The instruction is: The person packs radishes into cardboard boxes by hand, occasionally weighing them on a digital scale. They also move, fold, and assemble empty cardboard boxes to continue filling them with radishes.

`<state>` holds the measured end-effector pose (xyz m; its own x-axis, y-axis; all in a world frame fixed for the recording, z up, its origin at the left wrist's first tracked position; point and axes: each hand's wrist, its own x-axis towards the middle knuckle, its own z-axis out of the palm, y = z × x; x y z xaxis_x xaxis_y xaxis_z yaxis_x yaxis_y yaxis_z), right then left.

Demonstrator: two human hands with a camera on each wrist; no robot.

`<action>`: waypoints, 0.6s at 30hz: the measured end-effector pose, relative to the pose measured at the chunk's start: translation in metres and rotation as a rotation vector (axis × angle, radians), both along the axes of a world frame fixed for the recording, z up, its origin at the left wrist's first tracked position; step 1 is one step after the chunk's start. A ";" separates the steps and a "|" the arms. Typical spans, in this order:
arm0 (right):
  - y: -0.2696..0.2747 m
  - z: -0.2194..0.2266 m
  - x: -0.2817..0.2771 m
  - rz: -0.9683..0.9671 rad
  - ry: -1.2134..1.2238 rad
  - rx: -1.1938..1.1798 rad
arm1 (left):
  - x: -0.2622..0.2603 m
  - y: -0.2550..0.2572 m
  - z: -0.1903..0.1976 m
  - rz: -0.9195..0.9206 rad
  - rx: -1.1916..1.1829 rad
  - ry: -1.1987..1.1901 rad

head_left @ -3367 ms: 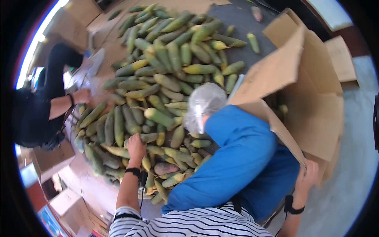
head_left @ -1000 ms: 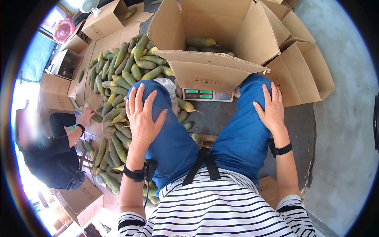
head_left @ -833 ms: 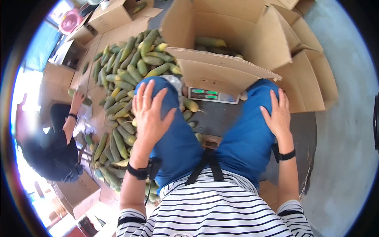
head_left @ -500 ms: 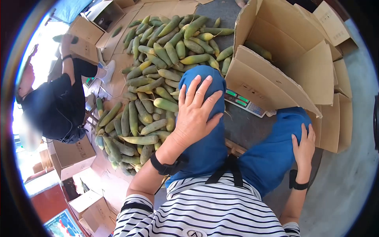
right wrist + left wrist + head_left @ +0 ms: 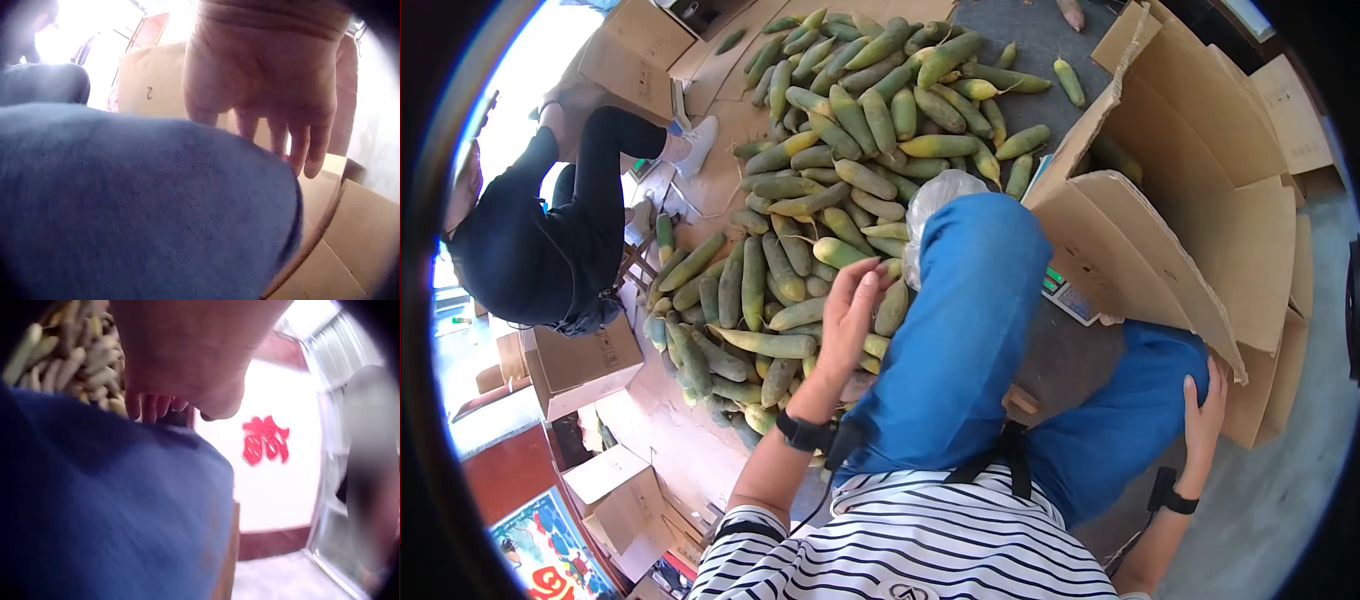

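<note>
Could bump the heap of green gourds [image 5: 820, 190] and send some rolling toward the other person [image 5: 550, 240] crouched far off on the left, with the left hand [image 5: 847, 315] held flat, fingers straight, holding nothing, right above the near edge of the heap and just beside the blue knee [image 5: 975, 300]. Little free floor on that side, only a thin strip between gourds and knee. Over on the right, more room but a stiff edge close by: right hand [image 5: 1205, 420] flat on the other knee, holding nothing, just under the flap of the big cardboard box [image 5: 1200, 200], so easy to scrape when lifted.
</note>
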<state>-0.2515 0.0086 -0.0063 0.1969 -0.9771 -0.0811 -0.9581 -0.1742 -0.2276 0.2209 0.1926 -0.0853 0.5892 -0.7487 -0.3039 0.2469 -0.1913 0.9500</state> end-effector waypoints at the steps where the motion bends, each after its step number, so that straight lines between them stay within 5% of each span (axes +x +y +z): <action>1: 0.000 -0.006 -0.005 0.006 0.004 0.001 | 0.017 0.012 -0.045 -0.021 0.145 -0.087; 5: 0.001 -0.016 -0.001 -0.056 -0.046 -0.011 | 0.062 0.054 -0.158 -0.162 0.494 -0.361; 7: 0.001 -0.016 0.003 -0.068 -0.006 -0.012 | 0.071 0.053 -0.173 -0.346 0.703 -0.733; 9: -0.001 -0.018 0.005 -0.031 0.011 -0.061 | 0.079 0.050 -0.186 -0.342 0.807 -0.783; 11: -0.002 -0.016 0.012 -0.051 0.027 -0.038 | 0.091 0.038 -0.197 -0.458 0.868 -1.248; 18: -0.009 -0.011 0.028 -0.083 0.130 0.002 | 0.111 -0.017 -0.243 -0.867 0.788 -1.455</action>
<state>-0.2232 0.0001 -0.0168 0.1036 -0.9893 -0.1025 -0.9905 -0.0933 -0.1013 0.3318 0.1760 -0.3279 0.2524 -0.8990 -0.3580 -0.9670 -0.2480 -0.0590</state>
